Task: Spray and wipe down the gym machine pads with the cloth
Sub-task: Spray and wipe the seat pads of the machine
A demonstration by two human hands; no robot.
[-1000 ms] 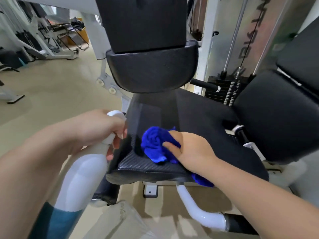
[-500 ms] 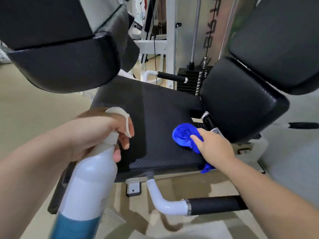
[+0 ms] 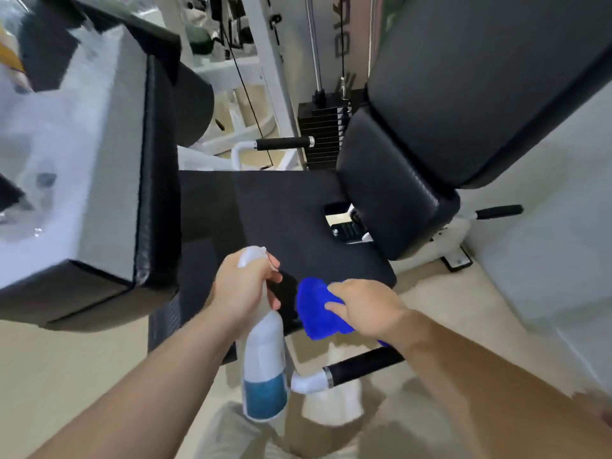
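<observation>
Cloth (image 3: 319,309) now at the near edge of the seat pad (image 3: 291,220), bunched under the right hand (image 3: 366,309), fingers curled down over it and pressing it flat; half a second back, further out along the same pad, close to the back pad (image 3: 397,180). Wiping stroke therefore drawn toward the front lip, probably closing out a pass across the seat. Much of the seat pad beyond the cloth looking dark and even, no droplets made out at this sharpness.

Left hand (image 3: 246,289) wrapped tight round the neck of the spray bottle (image 3: 265,359), index finger near the trigger, nozzle just over the seat pad's near edge and beside the cloth, apart from it. Bottle upright, white above, with a blue band at the bottom; whether label or liquid, hard to say, so fill level unknown.

Back pad right of the seat pad and the arm pad (image 3: 159,167) left of it likely still to be sprayed and wiped.
</observation>
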